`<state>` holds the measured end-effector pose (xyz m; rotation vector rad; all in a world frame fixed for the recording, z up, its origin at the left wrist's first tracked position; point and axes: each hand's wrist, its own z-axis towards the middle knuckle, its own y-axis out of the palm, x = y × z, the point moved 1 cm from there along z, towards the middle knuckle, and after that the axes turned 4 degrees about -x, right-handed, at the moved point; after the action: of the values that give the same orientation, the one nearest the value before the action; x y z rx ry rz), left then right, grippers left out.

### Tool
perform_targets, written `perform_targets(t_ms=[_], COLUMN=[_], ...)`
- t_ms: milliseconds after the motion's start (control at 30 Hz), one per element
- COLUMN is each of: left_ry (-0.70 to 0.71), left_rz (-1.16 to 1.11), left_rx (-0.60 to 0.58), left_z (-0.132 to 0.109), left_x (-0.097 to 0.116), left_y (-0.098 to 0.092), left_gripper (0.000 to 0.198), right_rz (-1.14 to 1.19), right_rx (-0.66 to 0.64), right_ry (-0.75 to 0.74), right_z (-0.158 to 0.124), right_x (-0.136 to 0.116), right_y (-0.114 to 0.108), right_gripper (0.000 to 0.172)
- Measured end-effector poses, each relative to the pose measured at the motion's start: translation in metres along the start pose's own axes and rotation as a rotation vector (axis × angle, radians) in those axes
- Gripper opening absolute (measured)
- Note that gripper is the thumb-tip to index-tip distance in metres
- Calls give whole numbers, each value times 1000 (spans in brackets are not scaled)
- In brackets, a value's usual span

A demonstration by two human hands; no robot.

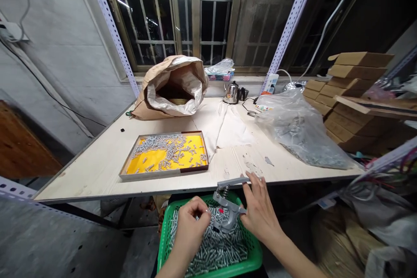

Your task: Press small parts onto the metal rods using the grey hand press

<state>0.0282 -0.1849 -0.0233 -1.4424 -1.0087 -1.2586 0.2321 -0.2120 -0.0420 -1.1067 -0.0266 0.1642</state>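
Note:
My right hand (259, 208) is wrapped around the handles of grey hand-press pliers (230, 208), which have a coil spring between the handles and a C-shaped jaw. The handles are spread apart, and a small red mark shows near the jaw. My left hand (192, 221) is closed in a pinch to the left of the jaw; whatever its fingertips hold is too small to make out. Below both hands is a green plastic basket (165, 230) full of small silvery metal screw-like pieces (218, 247).
On the table (94, 165) a shallow tray (163, 173) with a yellow lining holds more metal pieces. Behind it lies an open paper sack (143, 95). A kettle (231, 93), a white cloth (233, 128), a clear plastic bag (293, 126) and stacked cardboard boxes (355, 71) are farther right.

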Motion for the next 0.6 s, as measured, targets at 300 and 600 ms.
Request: perform_targets(t_ms=[300, 600], left_ry=[-27, 3], left_rz=[435, 918], left_rx=[-337, 239], left_z=[-5, 150], left_x=[0, 21], left_y=[-4, -129], left_gripper=[19, 23], right_rz=[-49, -25], right_rx=[87, 164], right_ry=[106, 1], right_z=[-50, -61], right_x=[38, 56], right_y=[13, 38], right_gripper=[62, 54])
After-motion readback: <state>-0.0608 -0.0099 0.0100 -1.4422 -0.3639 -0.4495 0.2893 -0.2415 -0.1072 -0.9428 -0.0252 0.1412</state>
